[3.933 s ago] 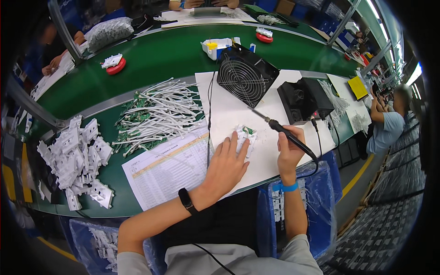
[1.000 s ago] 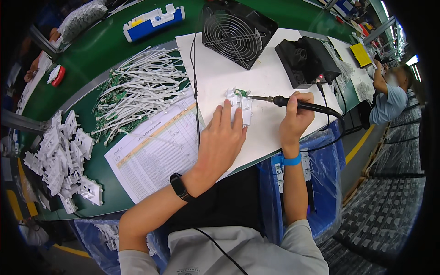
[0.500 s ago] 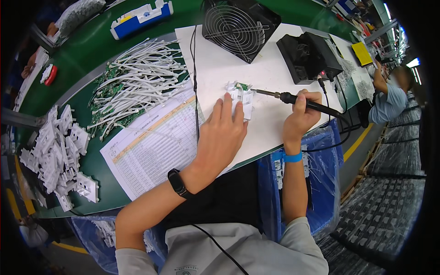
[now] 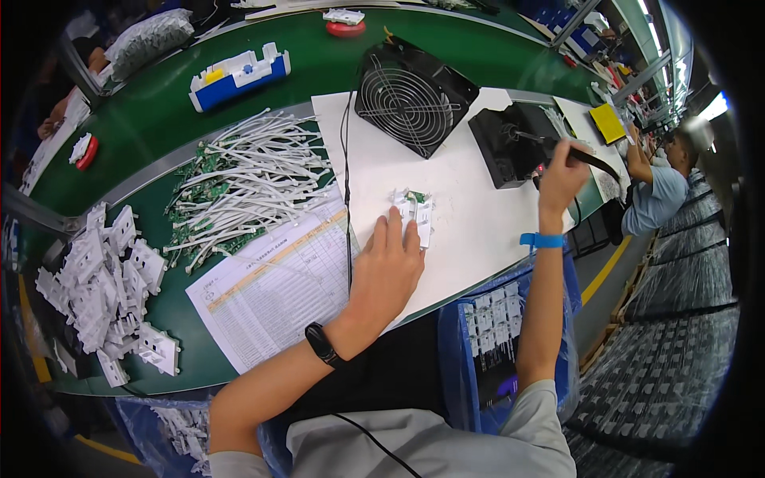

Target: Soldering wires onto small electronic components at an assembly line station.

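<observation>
My left hand [image 4: 388, 267] lies on the white mat [image 4: 470, 227], its fingers holding down a white plastic housing [image 4: 425, 223]. A small green circuit board [image 4: 416, 196] sits at the housing's far end. Off to the right, my right hand [image 4: 561, 187] is closed around a soldering iron [image 4: 596, 162]. The iron's metal end points left, over the black soldering station [image 4: 498, 147]; whether it touches the holder I cannot tell. Left of the station stands a black fan [image 4: 410, 99] with a wire grille.
White cables with green boards [image 4: 247, 175] lie heaped left of the mat, above a printed sheet [image 4: 275, 287]. White housings [image 4: 107, 287] pile up at far left. A blue-lined bin [image 4: 454, 358] holds parts below the table edge. A co-worker [image 4: 661, 187] sits at right.
My right hand has carried the soldering iron from the circuit board up and right to the soldering station. My left hand still holds the housing. The view has shifted.
</observation>
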`<move>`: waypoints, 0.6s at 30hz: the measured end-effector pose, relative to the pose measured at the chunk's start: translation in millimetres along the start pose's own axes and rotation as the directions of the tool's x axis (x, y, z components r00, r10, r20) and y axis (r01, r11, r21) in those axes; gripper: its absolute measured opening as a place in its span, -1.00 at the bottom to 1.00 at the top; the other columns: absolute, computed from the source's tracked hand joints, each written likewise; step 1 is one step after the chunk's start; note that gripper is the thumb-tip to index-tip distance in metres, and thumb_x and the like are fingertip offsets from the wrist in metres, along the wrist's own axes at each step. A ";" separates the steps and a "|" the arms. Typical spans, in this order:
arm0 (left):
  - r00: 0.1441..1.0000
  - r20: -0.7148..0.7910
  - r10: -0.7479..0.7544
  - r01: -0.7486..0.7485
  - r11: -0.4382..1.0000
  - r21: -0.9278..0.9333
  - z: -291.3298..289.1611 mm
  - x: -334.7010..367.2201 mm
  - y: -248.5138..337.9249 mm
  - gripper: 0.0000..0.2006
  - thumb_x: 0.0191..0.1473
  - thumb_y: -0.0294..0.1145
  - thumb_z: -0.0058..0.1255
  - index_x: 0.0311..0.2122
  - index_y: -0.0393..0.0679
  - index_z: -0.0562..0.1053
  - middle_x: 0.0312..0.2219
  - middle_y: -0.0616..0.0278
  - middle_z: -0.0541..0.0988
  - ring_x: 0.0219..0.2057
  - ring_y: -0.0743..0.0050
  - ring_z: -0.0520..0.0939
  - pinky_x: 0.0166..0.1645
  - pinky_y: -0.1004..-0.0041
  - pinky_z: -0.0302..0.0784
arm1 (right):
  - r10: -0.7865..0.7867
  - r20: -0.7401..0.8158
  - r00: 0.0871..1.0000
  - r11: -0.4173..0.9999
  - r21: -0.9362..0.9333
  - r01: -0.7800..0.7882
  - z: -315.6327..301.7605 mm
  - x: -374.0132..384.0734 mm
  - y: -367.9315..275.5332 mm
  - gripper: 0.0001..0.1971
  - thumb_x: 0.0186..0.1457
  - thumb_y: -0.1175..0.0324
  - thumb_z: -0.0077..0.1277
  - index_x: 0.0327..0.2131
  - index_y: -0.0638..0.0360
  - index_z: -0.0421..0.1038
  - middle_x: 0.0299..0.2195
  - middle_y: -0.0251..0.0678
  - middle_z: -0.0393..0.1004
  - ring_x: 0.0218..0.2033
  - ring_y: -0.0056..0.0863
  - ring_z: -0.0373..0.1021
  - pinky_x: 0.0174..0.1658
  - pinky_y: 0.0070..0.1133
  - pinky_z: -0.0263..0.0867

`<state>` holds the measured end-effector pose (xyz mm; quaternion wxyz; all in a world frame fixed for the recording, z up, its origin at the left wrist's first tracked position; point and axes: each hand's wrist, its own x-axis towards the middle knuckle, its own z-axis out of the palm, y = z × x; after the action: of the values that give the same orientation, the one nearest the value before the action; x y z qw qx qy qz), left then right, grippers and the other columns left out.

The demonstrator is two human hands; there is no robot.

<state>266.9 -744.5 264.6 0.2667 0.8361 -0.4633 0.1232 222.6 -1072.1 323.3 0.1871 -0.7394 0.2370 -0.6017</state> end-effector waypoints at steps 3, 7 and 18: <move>1.000 0.002 0.002 -0.002 1.000 0.003 2.0 -1.3 -0.5 -0.55 0.08 -0.24 0.19 0.03 -0.28 0.50 0.09 -0.20 0.44 0.06 -0.06 0.53 -0.07 0.29 0.65 | 0.056 0.162 0.985 0.998 0.007 -0.057 25.8 -18.1 9.1 -0.81 0.30 0.31 0.08 -0.24 0.27 0.45 -0.50 -0.41 0.43 -0.48 -0.69 0.29 -0.36 -0.63 0.25; 1.000 -0.007 0.000 0.000 1.000 0.009 5.7 -1.6 -0.3 -0.55 0.08 -0.25 0.19 0.03 -0.30 0.50 0.09 -0.21 0.44 0.06 -0.07 0.53 -0.09 0.30 0.66 | 0.210 0.206 0.956 0.976 -0.099 -0.193 38.7 -33.3 6.0 -0.79 0.29 0.29 0.10 -0.21 0.27 0.49 -0.52 -0.40 0.46 -0.51 -0.74 0.29 -0.38 -0.65 0.21; 0.994 -0.020 -0.111 0.102 0.956 -0.276 -6.9 1.0 -3.0 -0.57 -0.01 -0.30 0.19 -0.02 -0.29 0.53 0.06 -0.17 0.45 -0.03 -0.10 0.50 -0.02 0.20 0.57 | 0.315 0.312 0.896 0.920 0.130 -0.369 40.1 -35.5 13.8 -0.66 0.19 0.33 0.22 -0.09 0.34 0.40 -0.46 -0.39 0.48 -0.49 -0.67 0.33 -0.38 -0.68 0.27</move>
<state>270.2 -740.0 269.8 0.3945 0.8124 -0.4254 0.0578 254.3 -1063.2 278.9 0.3906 -0.7440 0.2773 -0.4658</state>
